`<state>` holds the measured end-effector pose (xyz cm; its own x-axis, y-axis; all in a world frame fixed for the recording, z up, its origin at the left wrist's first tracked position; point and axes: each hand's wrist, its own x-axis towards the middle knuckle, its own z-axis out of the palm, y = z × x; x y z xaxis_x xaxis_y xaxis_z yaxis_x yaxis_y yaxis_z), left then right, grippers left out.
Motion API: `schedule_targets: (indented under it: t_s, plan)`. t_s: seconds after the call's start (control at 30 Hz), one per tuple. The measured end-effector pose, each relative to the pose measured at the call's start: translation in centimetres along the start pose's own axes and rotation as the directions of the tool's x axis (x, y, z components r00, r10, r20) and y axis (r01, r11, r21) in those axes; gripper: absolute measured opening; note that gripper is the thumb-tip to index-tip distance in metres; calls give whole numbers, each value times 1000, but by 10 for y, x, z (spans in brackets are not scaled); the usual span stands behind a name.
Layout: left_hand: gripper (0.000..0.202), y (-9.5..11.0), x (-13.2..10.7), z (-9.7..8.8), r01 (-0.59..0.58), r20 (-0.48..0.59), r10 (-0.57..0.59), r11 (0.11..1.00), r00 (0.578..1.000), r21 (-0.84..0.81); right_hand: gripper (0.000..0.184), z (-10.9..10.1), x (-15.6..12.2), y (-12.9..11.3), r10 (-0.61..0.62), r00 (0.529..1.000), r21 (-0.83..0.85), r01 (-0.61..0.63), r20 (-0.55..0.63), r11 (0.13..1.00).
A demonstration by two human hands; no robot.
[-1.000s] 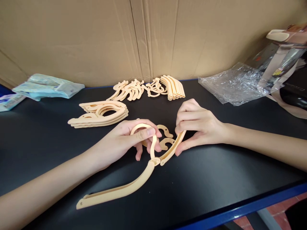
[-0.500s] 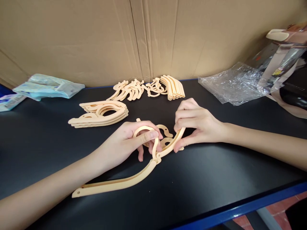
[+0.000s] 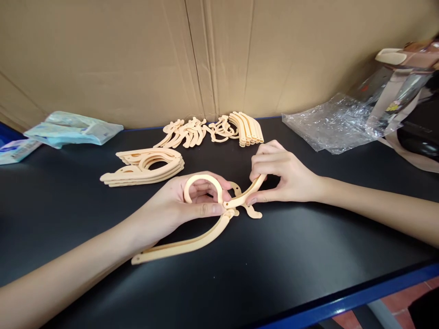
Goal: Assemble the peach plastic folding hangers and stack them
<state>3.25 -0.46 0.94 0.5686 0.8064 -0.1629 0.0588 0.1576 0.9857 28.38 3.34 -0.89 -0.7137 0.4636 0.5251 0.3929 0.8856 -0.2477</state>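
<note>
My left hand (image 3: 173, 205) pinches the beige plastic hook (image 3: 204, 177) of a folding clothes hanger at its base. One curved hanger arm (image 3: 192, 244) is joined near that base and reaches down to the left, its far part beneath my left wrist. My right hand (image 3: 286, 176) is closed around the upper end of a second hanger arm (image 3: 244, 196). The lower end of this arm meets the hook base beside my left thumb; whether it is locked in I cannot tell. Behind the joint, loose curved beige pieces (image 3: 254, 212) lie on the table, partly covered.
Folded hangers (image 3: 144, 175) lie stacked at the left. Along the back are short curved pieces (image 3: 192, 133), loose hooks (image 3: 222, 130) and a row of arms (image 3: 252, 130). A tissue pack (image 3: 73, 129), clear plastic bag (image 3: 334, 125) and strapped bottle (image 3: 408, 82) flank them on the black table (image 3: 291, 274).
The hook has turned more upright and rounder to view in my left hand. The joined left arm has swung up and right, and the second arm's lower end has risen to the hook base.
</note>
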Motion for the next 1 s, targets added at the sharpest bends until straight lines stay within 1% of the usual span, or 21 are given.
schedule_targets:
  t_s: [0.03, 0.17, 0.27, 0.33, 0.4, 0.5, 0.57, 0.6, 0.67, 0.73, 0.8, 0.87, 0.97, 1.0]
  plan:
    - [8, 0, 0, 1, 15, -21, -15, 1000, 1000, 9, 44, 0, 0, 0, 1, 1000, 7, -1, -3, 1000]
    - [5, 0, -2, 3, 32, -69, -33, 999, 997, -7, 44, 0, 0, 0, 5, 1000, 29, -5, -11, 1000]
    - [14, -2, -3, 2, -5, -92, 8, 1000, 996, 31, 42, 0, 0, 1, 10, 1000, 30, -10, -10, 1000]
    - [16, -3, -3, 2, -25, -109, 32, 998, 993, 60, 37, 0, 0, 1, 11, 1000, 39, -11, 0, 999]
    - [18, -4, -3, 4, -45, -121, 55, 995, 991, 86, 30, -1, 0, 0, 5, 1000, 54, -7, 29, 998]
    - [27, -5, -2, 8, -108, -139, 127, 984, 982, 139, 22, -1, 1, -1, -26, 996, 56, 21, 81, 998]
    - [28, -5, -1, 10, -130, -135, 157, 974, 978, 188, 21, -1, 1, -2, -48, 994, 27, 46, 103, 999]
    - [24, -5, -1, 10, -137, -118, 164, 969, 979, 206, 22, -1, 1, -3, -58, 992, 8, 58, 111, 998]
    - [18, -5, 1, 9, -136, -75, 158, 963, 985, 232, 25, -1, 1, -4, -69, 990, -21, 72, 120, 997]
    - [18, -6, 1, 6, -129, -40, 147, 948, 988, 290, 28, 0, 1, -4, -71, 991, -34, 75, 118, 997]
    - [15, -8, 1, 3, -141, -30, 166, 908, 986, 396, 31, 0, 1, -4, -63, 993, -46, 68, 99, 997]
    - [11, -9, 0, 2, -194, -20, 240, 828, 971, 526, 37, 0, 1, -4, -56, 995, -59, 60, 78, 996]
    - [19, -10, -4, 2, -296, 29, 400, 626, 916, 721, 43, 1, 0, -3, -52, 997, -62, 56, 64, 996]
    - [22, -11, -6, 3, -313, 51, 434, 560, 900, 767, 43, 1, 0, -3, -55, 996, -59, 58, 64, 997]
